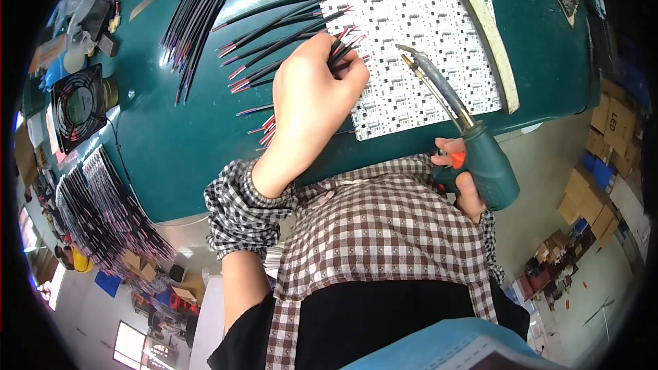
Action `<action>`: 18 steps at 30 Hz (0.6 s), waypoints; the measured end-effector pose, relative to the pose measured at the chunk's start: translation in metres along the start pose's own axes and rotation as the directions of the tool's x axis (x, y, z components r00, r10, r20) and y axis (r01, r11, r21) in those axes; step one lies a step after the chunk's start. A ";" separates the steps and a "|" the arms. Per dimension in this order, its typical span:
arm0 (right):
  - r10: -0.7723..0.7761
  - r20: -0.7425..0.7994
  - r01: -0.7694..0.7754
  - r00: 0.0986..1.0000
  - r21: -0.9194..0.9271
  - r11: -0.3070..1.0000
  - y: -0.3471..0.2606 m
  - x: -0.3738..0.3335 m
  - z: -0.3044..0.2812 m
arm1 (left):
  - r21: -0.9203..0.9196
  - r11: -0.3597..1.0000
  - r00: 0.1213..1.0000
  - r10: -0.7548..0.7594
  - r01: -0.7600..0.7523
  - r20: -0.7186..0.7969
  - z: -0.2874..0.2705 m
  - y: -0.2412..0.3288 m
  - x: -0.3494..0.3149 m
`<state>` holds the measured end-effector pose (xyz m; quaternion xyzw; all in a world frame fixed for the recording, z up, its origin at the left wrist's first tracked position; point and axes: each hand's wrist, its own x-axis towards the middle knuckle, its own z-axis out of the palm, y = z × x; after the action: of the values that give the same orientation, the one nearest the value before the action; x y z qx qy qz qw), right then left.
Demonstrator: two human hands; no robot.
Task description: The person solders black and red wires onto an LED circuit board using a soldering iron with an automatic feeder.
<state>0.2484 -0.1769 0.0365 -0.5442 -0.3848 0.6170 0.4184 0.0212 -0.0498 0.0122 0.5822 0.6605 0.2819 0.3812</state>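
Note:
A white panel of small printed circuit boards (418, 7) lies on the green table. Over its left edge my left hand (312, 85) is closed, thumb and fingers pinching black cables (340, 51) with bared red and pale wire ends. More black cables (274, 24) lie side by side, their right ends on the panel's left edge. My right hand (470, 199) grips a green soldering gun (492, 168) with a red trigger, at the table's near edge. Its dark tip and a thin brass-coloured tube point up and left over the panel, apart from the held cables.
A curved pale strip (490, 44) lies along the panel's right side. Loose black cables (199, 14) are heaped at the far left. A black fan (79, 106) stands at the left, with bundled cables (110, 205) hanging nearby. Cardboard boxes (589, 195) are stacked at the right.

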 end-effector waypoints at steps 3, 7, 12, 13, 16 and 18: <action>-0.025 0.035 0.031 0.999 -0.166 0.986 -0.002 0.003 -0.001 | 0.074 0.997 1.000 0.011 -0.010 -0.013 0.007 -0.003 0.003; 0.021 0.027 -0.016 0.999 -0.175 0.985 -0.001 -0.001 -0.002 | 0.003 1.000 0.999 -0.021 0.022 -0.025 0.007 -0.006 0.005; -0.082 0.098 0.105 0.992 -0.259 0.960 0.011 0.001 -0.011 | 0.006 1.000 0.999 -0.016 0.016 -0.034 0.008 -0.007 0.006; -0.076 0.061 0.088 0.995 -0.223 0.971 0.011 0.000 -0.008 | -0.004 1.000 0.999 -0.029 0.029 -0.030 0.008 -0.006 0.005; -0.071 0.041 0.078 0.997 -0.207 0.975 0.012 0.000 -0.008 | -0.005 0.999 0.999 -0.035 0.035 -0.028 0.008 -0.006 0.005; -0.072 0.059 0.083 0.996 -0.228 0.970 0.012 0.000 -0.008 | -0.002 0.999 0.999 -0.032 0.032 -0.027 0.007 -0.006 0.005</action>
<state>0.2549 -0.1813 0.0246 -0.5580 -0.4848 0.5649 0.3667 0.0238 -0.0461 0.0025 0.5673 0.6747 0.2838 0.3773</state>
